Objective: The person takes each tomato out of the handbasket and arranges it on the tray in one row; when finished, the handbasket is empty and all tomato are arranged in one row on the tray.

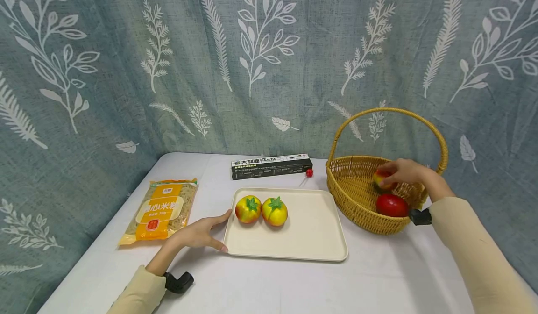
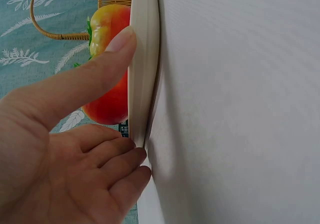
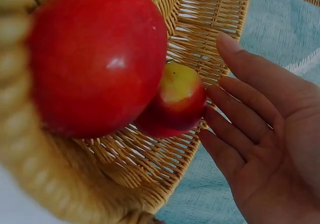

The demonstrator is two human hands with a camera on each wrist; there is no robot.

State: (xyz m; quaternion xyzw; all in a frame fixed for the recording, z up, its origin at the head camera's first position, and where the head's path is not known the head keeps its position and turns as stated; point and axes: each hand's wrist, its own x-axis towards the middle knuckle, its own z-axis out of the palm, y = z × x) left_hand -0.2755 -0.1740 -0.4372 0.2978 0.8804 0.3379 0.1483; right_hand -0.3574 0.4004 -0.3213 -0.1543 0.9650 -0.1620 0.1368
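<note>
Two yellow-and-red toy persimmons (image 1: 248, 209) with green leafy tops sit at the left of a cream tray (image 1: 311, 225). My left hand (image 1: 204, 231) touches the tray's left edge, thumb and fingers spread along it; the left wrist view shows the thumb tip against the rim. Over at the right, my right hand (image 1: 405, 171) reaches into a wicker basket (image 1: 350, 197). Its fingertips are right at a round red-and-yellow fruit (image 3: 172, 106), with the fingers loosely extended and not wrapped round it. A larger, glossy red fruit (image 1: 392, 205) lies in front of that one in the basket.
An orange-labelled bag of noodles (image 1: 161, 210) lies left of the tray. Behind the tray are a black pasta box (image 1: 271, 166) and a small red ball on a thin stick (image 1: 309, 173). The basket's tall handle (image 1: 388, 110) arches over the right hand's area. A patterned curtain hangs behind.
</note>
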